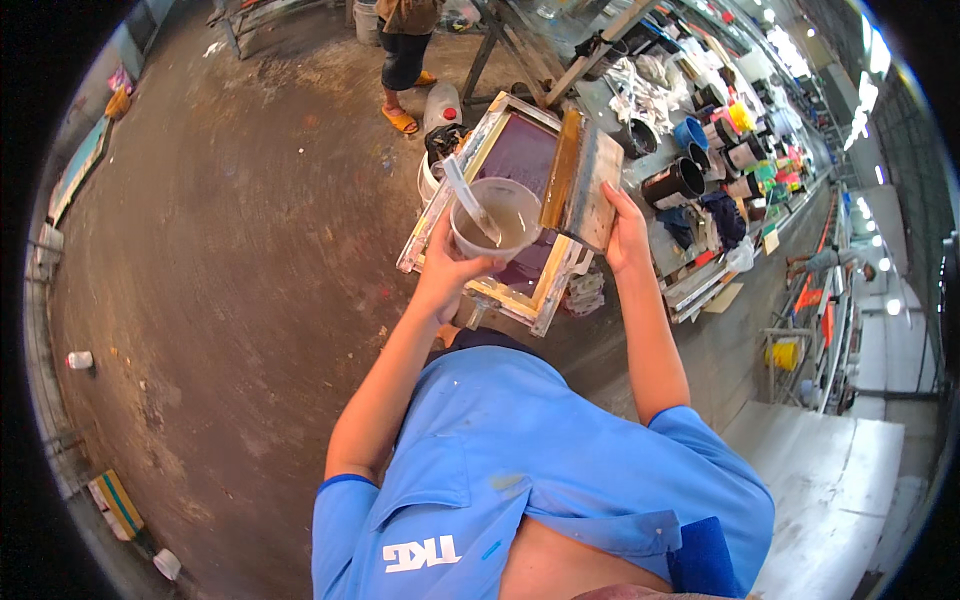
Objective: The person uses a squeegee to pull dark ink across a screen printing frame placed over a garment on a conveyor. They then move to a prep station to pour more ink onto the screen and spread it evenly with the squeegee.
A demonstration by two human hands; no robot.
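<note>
My left hand (447,270) is wrapped round a translucent plastic tub (518,200) with cloudy liquid in it. Out of the tub leans a pale spoon or stirrer (459,184); its lower end is in the liquid. With my right hand (627,235) I grip a wide squeegee (592,188), which has a wooden back and an amber blade. The squeegee is tilted, close beside the tub's right side. Below both hands lies a wooden screen-printing frame (549,287) with dark purple mesh, partly hidden by the tub and squeegee.
A bench at the right carries black buckets (673,184), a blue bucket (690,131) and white rags (645,92). Left of the frame are a jug with a red cap (442,106) and a white bucket (428,178). Another person (402,65) stands beyond, on the brown floor (230,220).
</note>
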